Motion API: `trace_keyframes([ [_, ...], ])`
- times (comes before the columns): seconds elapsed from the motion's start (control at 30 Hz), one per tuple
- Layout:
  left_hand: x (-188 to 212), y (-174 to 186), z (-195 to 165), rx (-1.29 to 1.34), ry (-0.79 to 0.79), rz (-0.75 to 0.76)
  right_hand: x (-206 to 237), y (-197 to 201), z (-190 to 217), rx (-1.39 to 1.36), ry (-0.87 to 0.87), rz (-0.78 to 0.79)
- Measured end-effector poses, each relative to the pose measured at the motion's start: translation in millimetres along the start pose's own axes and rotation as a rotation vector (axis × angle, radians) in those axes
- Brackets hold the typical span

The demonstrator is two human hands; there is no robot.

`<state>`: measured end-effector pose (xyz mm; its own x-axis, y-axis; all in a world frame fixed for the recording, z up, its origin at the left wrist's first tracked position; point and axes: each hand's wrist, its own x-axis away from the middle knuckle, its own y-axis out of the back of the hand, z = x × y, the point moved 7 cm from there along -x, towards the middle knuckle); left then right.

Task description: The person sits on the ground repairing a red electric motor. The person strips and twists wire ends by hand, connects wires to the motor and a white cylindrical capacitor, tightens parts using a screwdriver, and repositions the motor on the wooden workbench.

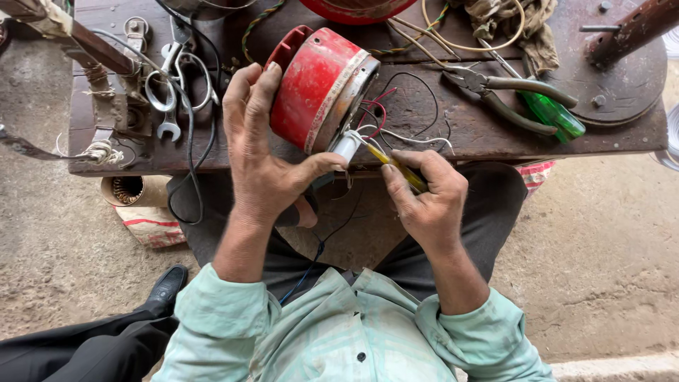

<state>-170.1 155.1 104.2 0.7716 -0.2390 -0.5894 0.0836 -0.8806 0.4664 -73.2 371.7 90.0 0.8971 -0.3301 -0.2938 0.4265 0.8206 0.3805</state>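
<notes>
Head view: my left hand (265,152) grips the red motor housing (315,88) while my right hand (424,194), just beside it, pinches a yellow-handled screwdriver (396,166).

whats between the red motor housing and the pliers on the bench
In the head view, loose black, red and white wires lie between the red motor housing and the pliers.

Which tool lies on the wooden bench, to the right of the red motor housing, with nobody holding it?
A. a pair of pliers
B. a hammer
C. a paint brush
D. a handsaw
A: a pair of pliers with dark handles lies on the wooden bench, right of the red motor housing and beside a green-handled screwdriver; the left hand grips the housing and the right hand holds a thin yellow tool.
</notes>
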Motion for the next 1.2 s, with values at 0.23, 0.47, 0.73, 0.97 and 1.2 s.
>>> trace_keyframes([
  [0.23, -9, 5, 3, 0.044, 0.013, 0.026, 1, -2, -2, 0.055, 0.054, -0.039],
  [0.47, -35, 9, -8, 0.039, -0.02, 0.03, 0, -3, -2, 0.037, 0.071, -0.018],
  [0.73, -57, -9, -18, -0.155, -0.208, 0.147, -11, -7, -12, 0.072, -0.144, 0.158],
  [0.97, -51, -14, -19, -0.172, -0.197, 0.032, -20, -9, -8, 0.078, -0.094, 0.186],
  [1.2, -47, -15, -16, -0.188, -0.176, 0.013, -17, -7, 26, 0.615, 0.481, 0.082],
])
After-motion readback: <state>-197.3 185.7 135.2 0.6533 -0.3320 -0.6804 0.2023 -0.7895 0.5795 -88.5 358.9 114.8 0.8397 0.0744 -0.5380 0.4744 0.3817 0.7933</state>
